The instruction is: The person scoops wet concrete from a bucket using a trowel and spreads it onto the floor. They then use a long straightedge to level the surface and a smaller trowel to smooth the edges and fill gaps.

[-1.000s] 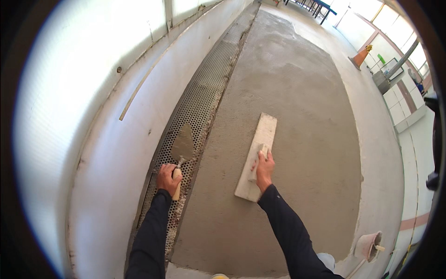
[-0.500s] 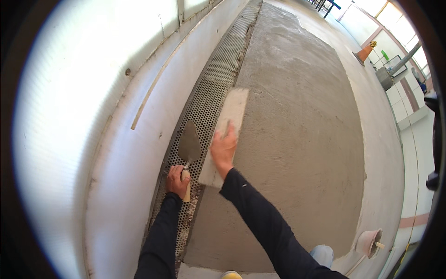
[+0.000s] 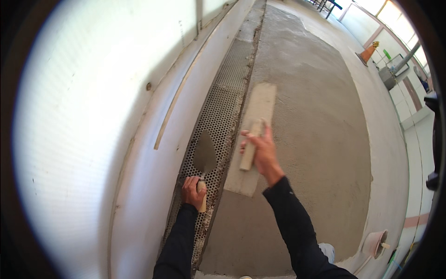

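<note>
My left hand (image 3: 192, 190) is closed around the wooden handle of a pointing trowel (image 3: 204, 153), at a perforated metal drain grate (image 3: 227, 69) along the wall. The grey blade points away from me over the holes. My right hand (image 3: 260, 156), slightly blurred, grips the handle of a long, pale float (image 3: 260, 100). That float lies along the right edge of the drain, on a wide strip of wet-looking grey mortar (image 3: 316, 139).
A white wall (image 3: 139, 186) runs along the left. At right are a pale floor border (image 3: 385, 162), a small bucket (image 3: 374, 242), an orange cone (image 3: 369, 53) and a grey post with a base (image 3: 390, 76). Blue-topped tables (image 3: 334, 7) stand far off.
My right hand has swept the float left to the drain's edge, then slightly back right. The view has shifted, so my left hand and the trowel appear farther right and lower.
</note>
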The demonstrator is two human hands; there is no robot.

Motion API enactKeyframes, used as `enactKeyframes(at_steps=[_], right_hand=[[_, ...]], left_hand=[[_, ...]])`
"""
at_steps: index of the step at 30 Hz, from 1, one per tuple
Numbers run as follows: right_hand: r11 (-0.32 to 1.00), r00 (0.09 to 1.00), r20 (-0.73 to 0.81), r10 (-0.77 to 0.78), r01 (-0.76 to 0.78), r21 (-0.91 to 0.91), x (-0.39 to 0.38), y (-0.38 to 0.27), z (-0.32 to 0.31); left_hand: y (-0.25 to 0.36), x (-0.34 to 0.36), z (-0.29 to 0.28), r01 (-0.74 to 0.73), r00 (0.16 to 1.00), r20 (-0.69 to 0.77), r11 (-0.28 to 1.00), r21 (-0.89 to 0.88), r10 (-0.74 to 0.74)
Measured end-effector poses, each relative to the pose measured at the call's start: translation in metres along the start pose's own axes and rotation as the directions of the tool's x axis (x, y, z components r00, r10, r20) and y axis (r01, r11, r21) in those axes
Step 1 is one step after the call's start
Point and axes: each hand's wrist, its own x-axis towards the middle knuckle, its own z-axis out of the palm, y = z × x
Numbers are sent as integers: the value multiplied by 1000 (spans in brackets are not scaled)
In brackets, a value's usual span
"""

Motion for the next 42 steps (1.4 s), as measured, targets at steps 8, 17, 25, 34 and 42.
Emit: enactKeyframes(at_steps=[8,17,25,34,42], right_hand=[[541,969,-243,48,-230,-809,89,78,55],[445,944,-319,88,-324,-835,140,74,66],[463,929,-370,31,-341,-818,158,81,68],[470,918,-385,98,-384,-795,82,99,80],[542,940,-334,73,-319,-778,-16,111,88]], left_hand=[[-8,-5,7,34,999,-7,999,25,-34],[-9,-6,6,44,999,18,999,-25,-43],[-9,-5,6,-10,1000,23,1000,5,10],[-4,-2,2,-9,1000,28,1000,-28,10],[-7,-5,7,77,993,-77,988,-136,-88]])
